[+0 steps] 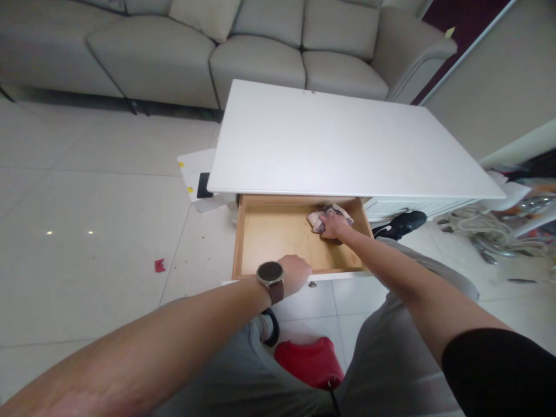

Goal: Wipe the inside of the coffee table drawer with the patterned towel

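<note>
A wooden drawer (278,234) with a white front is pulled out from a white table (347,145). Inside it, toward the back right corner, my right hand (333,225) presses a bunched, patterned cloth (315,222) against the bottom, fingers closed on it. My left hand (297,272), wearing a watch (270,271) on its wrist, is curled over the drawer's front edge; the fingertips are hidden from view. Just right of that hand a small dark knob (312,284) sticks out of the drawer front.
A grey sofa (260,63) stands behind the table. White papers with a dark flat object (204,185) show at the table's left. A red object (309,362) lies between my legs, a red scrap (160,265) on the floor, and coiled cords (473,229) at right.
</note>
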`<action>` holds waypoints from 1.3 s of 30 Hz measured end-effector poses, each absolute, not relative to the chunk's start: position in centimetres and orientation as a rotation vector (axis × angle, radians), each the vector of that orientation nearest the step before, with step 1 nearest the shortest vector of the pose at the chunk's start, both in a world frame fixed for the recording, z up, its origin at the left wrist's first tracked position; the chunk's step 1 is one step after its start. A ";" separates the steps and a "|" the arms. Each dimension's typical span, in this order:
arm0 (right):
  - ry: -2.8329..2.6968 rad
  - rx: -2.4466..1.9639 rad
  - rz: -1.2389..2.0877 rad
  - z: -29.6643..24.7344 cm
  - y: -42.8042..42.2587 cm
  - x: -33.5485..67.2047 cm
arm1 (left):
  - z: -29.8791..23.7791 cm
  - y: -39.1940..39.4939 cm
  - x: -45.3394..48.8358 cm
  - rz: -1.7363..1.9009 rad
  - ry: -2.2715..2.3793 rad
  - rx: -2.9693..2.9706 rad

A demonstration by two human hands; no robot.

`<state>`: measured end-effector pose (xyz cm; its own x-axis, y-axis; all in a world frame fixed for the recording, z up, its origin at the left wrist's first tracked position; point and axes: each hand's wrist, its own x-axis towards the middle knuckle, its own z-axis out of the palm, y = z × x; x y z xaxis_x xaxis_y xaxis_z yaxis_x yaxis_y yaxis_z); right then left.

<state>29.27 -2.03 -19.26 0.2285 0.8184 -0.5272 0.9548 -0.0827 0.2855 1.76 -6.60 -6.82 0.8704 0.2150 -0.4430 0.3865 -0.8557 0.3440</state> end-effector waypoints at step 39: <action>1.312 1.932 -0.355 -20.3 -0.6 26.7 | -6.4 -6.7 1.9 -0.641 0.439 2.672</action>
<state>26.71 -0.55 -20.34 0.4336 0.6717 -0.6007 0.8830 -0.1835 0.4321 1.93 -6.70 -6.43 0.8490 0.2124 -0.4838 0.3742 -0.8881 0.2668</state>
